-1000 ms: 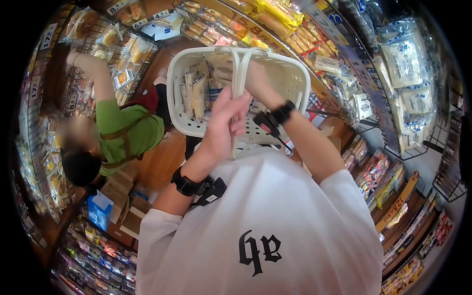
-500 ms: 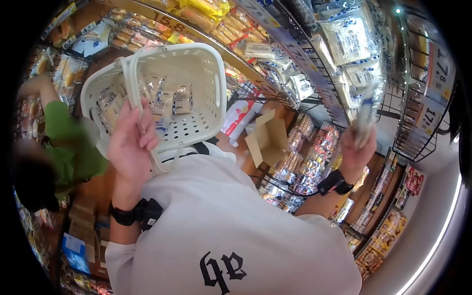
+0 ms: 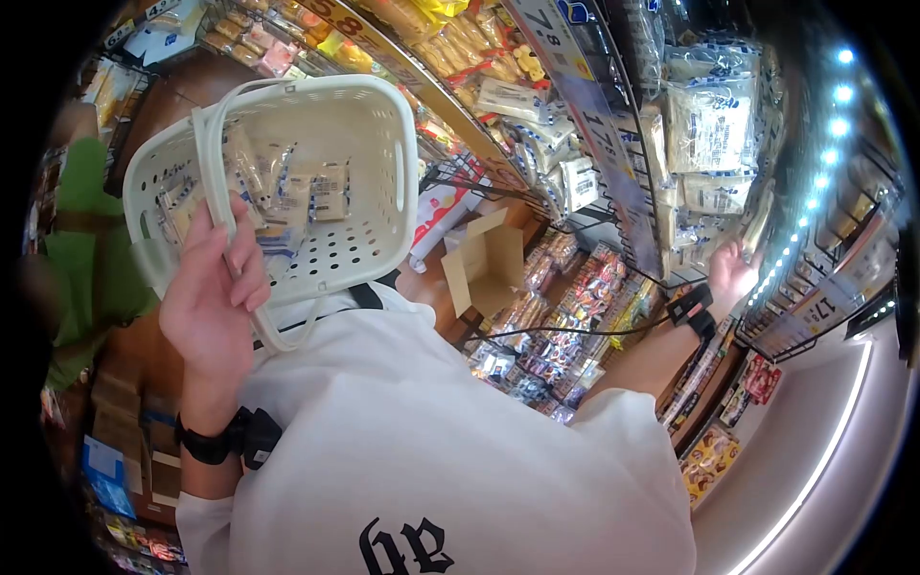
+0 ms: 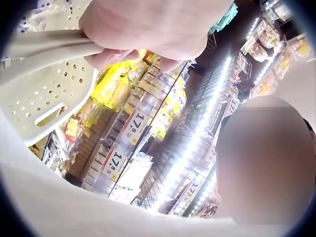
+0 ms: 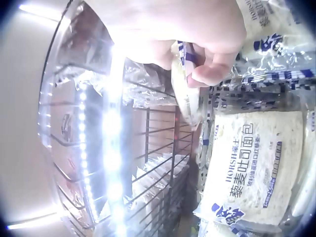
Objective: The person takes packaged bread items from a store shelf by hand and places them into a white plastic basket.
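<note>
My left hand [image 3: 213, 302] has its fingers curled round the pale handle [image 3: 213, 158] of a cream shopping basket [image 3: 374, 125] at the left of the head view. Several clear packets of sliced bread [image 3: 331, 190] lie inside the basket. Far to the right, my right hand [image 3: 733, 276] is at the wire rack. The right wrist view shows its fingers pinching a thin bread packet [image 5: 185, 96] with blue printing, held edge-on. Beside that packet, toast bread packets [image 5: 256, 163] in clear wrap stand stacked on the rack.
A wire basket front [image 5: 158, 143] and a bright LED strip [image 5: 112, 133] border the right hand's space. An open cardboard box [image 3: 487, 264] stands low in the middle, near shelves of snacks [image 3: 575, 316]. A person in a green top [image 3: 96, 278] is close by the basket's left.
My right hand has come out of the basket, and now reaches to the rack at the right with a packet. The view has turned right; my left hand keeps the basket handle.
</note>
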Tool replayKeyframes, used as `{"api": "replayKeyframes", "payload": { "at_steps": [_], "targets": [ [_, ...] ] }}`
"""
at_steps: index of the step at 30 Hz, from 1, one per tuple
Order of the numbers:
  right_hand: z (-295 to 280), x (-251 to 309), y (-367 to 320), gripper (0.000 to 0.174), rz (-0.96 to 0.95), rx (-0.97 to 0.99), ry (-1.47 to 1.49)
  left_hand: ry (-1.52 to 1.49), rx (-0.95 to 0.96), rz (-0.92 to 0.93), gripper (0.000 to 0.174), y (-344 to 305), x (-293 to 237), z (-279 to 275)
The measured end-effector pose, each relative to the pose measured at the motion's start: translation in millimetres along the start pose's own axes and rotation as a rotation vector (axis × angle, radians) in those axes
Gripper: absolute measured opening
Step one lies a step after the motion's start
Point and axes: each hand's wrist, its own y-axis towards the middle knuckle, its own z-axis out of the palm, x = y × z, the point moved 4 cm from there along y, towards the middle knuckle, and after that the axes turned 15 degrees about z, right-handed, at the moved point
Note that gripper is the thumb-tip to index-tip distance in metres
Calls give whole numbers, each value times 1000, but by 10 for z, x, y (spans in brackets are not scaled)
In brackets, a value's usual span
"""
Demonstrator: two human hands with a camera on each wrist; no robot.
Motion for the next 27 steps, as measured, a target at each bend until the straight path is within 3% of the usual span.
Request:
{"api": "replayKeyframes", "payload": {
  "at_steps": [5, 8, 10, 12, 15, 17, 19, 22, 26, 27],
  "targets": [
    [-226, 534, 673, 36, -88, -61, -88, -26, -49, -5, 38, 91, 10, -15],
    [-155, 548, 909, 34, -47, -6, -154, -31, -62, -1, 38, 138, 0, -11],
    [-185, 665, 1017, 31, 36, 28, -34, -23, -64, 4, 38, 162, 1, 9],
    [-214, 745, 1041, 28, 271, 90, 281, -28, -55, 2, 38, 180, 2, 35],
    [-170, 867, 1193, 25, 262, 122, 271, -22, -50, 2, 38, 211, 7, 76],
    [265, 537, 1082, 25, 168, 64, 237, -14, -44, 2, 39, 232, 12, 98],
    [255, 643, 1284, 27, 68, 20, 179, -8, -32, 1, 39, 249, 18, 123],
    [62, 910, 1540, 30, 299, 102, 280, 24, -62, 6, 39, 241, 5, 151],
    [-419, 1455, 1967, 26, 328, 67, 156, 8, -88, 14, 38, 248, 6, 164],
    [-404, 1464, 1959, 21, 322, -62, 204, 4, -92, 14, 38, 259, 9, 168]
  ]
}}
